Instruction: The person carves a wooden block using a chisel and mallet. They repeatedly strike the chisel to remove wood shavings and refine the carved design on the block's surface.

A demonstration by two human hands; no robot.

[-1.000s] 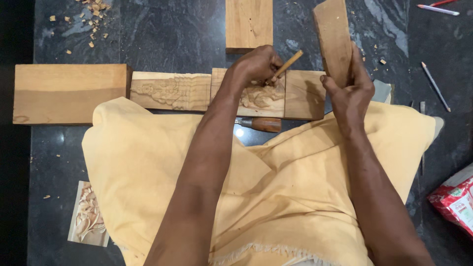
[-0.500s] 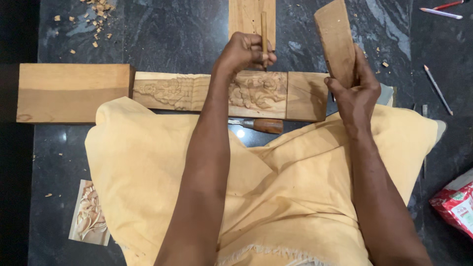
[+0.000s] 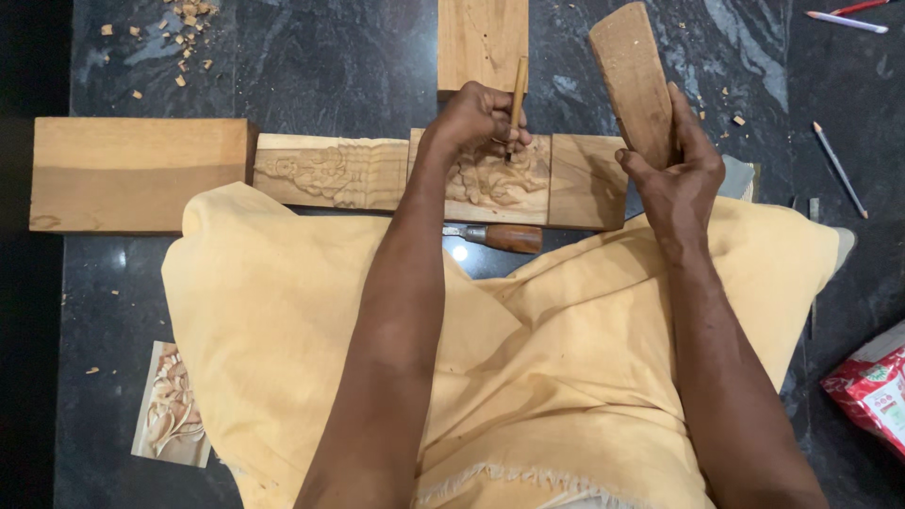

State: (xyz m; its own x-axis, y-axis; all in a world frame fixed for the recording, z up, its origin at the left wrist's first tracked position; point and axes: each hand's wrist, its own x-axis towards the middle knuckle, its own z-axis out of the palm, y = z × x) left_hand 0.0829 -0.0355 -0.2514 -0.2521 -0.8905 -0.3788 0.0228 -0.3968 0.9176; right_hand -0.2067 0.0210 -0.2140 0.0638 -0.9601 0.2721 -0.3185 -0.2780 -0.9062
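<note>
A: Right, head view, only one we have. Left hand [image 3: 476, 118] fisted round a thin chisel [image 3: 516, 104], fingers pressed together on the shaft, tip down on the carved panel [image 3: 490, 179]. Panel lies flat on the dark stone floor [image 3: 311, 57], just past the yellow cloth [image 3: 528, 377] over the lap.

B: Right hand?

A: Right hand [image 3: 674, 179] wraps the lower end of a flat wooden mallet [image 3: 633, 80], fingers curled tight, thumb along its face. Mallet is raised, tilted, off to the right of the chisel head.

B: Risks?

A: Likely three. Off-centre blow glances off the narrow chisel end and lands on left knuckles (they sit right beside it). Chisel held steep, so a heavy hit could dig too deep and chip the relief. Panel looks unclamped, only butted against the plain block [image 3: 141, 174] at left, so it may skid.

B: Anything underfoot?

A: Spare red-handled tool [image 3: 495, 236] touching the panel's near edge, close to the lap. Pencils [image 3: 837, 170] well apart.
</note>
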